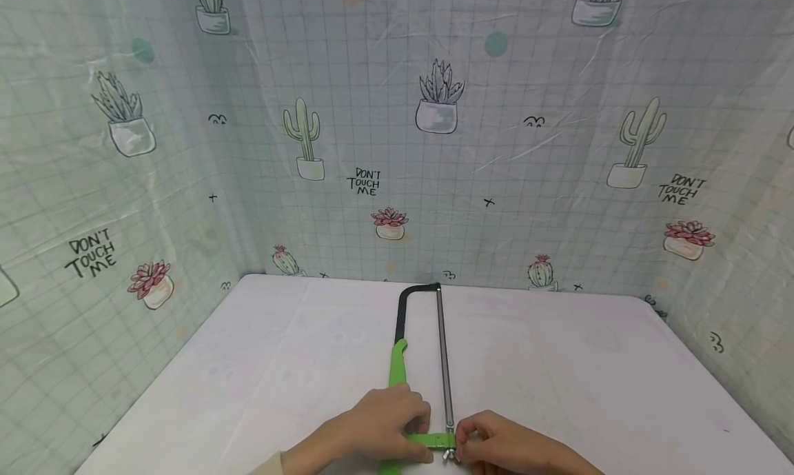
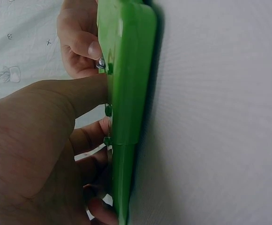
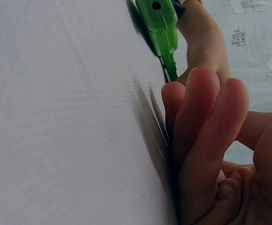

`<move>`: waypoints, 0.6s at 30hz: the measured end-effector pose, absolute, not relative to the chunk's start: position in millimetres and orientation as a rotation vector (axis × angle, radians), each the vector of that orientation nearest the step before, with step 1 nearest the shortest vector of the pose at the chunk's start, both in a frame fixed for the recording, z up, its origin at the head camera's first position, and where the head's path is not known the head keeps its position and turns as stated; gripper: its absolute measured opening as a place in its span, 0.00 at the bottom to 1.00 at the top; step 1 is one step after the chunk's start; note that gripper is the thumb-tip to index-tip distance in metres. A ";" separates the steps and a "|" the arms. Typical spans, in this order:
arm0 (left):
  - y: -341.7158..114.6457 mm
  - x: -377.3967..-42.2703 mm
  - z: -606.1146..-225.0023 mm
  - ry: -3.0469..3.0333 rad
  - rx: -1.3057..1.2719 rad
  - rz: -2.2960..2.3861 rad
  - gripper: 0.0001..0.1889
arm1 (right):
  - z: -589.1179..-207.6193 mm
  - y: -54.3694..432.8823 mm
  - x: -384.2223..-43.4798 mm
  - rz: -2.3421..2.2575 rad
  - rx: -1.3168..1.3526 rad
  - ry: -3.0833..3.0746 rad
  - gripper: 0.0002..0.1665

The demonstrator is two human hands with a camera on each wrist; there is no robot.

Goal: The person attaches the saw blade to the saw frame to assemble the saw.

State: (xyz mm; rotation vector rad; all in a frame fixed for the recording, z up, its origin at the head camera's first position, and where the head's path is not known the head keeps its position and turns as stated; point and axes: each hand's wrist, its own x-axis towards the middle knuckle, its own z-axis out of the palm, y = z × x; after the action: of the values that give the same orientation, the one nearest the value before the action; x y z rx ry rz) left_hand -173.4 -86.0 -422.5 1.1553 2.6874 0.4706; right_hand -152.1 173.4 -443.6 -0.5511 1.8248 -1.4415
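Note:
A hacksaw (image 1: 398,365) with a green handle and a black frame lies flat on the white table (image 1: 558,365); its steel blade (image 1: 443,351) runs away from me. My left hand (image 1: 397,430) grips the green handle (image 2: 124,93) at the near end, fingers curled round it. Just right of it, my right hand (image 1: 471,447) pinches the small metal wing nut (image 1: 448,454) at the blade's near end. The left wrist view shows that nut (image 2: 101,62) between the right hand's fingertips (image 2: 86,47). In the right wrist view the right hand's curled fingers (image 3: 206,140) hide the nut.
A plastic curtain (image 1: 434,151) printed with cacti closes in the table at the back and both sides. Bare white tabletop (image 3: 70,117) stretches left and right of the saw.

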 end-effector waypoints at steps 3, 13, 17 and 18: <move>-85.9 -173.0 -421.5 2.688 1.153 0.470 0.16 | -444.3 173.8 -152.3 -1.443 -0.551 1.821 0.22; -86.3 -174.7 -423.9 2.696 1.155 0.458 0.16 | -445.1 173.5 -152.4 -1.457 -0.541 1.812 0.17; -86.8 -174.9 -424.5 2.695 1.154 0.458 0.16 | -445.6 173.2 -152.6 -1.455 -0.539 1.812 0.13; -86.9 -175.0 -424.6 2.696 1.154 0.458 0.16 | -445.7 173.1 -152.5 -1.455 -0.538 1.813 0.13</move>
State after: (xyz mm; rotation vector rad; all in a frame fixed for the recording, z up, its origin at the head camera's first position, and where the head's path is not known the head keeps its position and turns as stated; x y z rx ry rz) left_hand -175.0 -86.9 -424.6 1.1541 2.6955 0.4576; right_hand -152.5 173.1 -445.7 -0.5384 1.8132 -1.4549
